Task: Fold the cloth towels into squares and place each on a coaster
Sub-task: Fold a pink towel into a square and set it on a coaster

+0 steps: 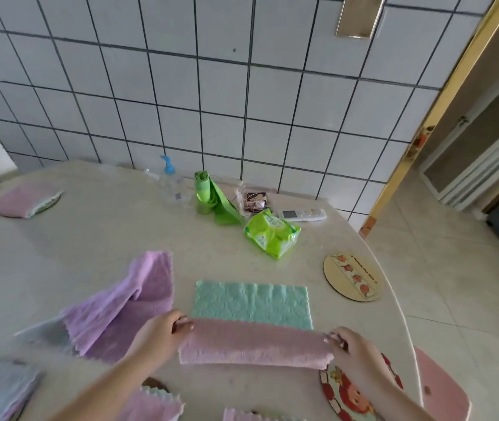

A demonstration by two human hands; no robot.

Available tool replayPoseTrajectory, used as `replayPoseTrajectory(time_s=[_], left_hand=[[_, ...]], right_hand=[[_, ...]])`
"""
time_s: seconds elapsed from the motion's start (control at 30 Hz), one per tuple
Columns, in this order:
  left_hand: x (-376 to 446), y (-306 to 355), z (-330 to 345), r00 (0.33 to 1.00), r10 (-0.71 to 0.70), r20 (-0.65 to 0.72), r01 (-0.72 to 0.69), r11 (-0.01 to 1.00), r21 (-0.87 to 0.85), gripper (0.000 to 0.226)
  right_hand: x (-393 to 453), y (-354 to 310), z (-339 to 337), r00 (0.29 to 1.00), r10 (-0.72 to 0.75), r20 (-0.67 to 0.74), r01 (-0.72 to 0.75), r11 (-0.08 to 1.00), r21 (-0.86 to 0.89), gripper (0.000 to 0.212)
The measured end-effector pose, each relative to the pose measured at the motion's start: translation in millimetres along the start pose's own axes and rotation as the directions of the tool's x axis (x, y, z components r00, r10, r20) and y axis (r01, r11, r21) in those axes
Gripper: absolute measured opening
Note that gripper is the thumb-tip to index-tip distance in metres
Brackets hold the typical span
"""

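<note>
Pale stone-look table [96, 238], loaded with purple towel [126, 311], pink-and-green towel [251, 302], wooden coaster [353, 276], wipes pack [272, 233], remote [302, 214], green bag roll [211, 196], pump bottle [170, 183].

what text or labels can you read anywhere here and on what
None can be read.
Wipes pack: white label patches, print blurred.
Remote: screen and buttons too small.
Bottle: small label, illegible.
Wooden coaster: line of small print beside the picture strip, too blurred.
Towel held by left hand and right hand: no text.
</note>
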State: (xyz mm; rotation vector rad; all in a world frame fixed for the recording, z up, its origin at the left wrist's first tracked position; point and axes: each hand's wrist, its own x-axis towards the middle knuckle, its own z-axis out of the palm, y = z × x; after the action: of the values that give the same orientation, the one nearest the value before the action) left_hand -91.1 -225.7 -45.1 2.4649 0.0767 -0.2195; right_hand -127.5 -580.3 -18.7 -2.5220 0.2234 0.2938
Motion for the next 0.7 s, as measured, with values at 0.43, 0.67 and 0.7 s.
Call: replayPoseTrajectory(time_s=[0.43, 0.67, 0.7], left_hand=[[80.4, 4.3, 22.0, 0.983, -0.170, -0.068, 0.157, 0.974, -0.162, 0.012], [104.9, -2.9, 30.3, 0.973, -0.192, -0.128, 0.188, 0.981, -0.042, 0.011], [106.8, -4.2, 31.9, 0.973, -0.195, -0.120, 0.194, 0.981, -0.024, 0.011]], right_hand=[[105.5, -17.2, 20.7, 0.984, 0.171, -0.047, -0.157, 0.963, 0.221, 0.015], [138.0, -14.4, 34.2, 0.970, 0.229, -0.087, -0.204, 0.951, 0.231, 0.026], [139.8, -12.6, 36.2, 0.967, 0.236, -0.095, -0.211, 0.953, 0.219, 0.026]])
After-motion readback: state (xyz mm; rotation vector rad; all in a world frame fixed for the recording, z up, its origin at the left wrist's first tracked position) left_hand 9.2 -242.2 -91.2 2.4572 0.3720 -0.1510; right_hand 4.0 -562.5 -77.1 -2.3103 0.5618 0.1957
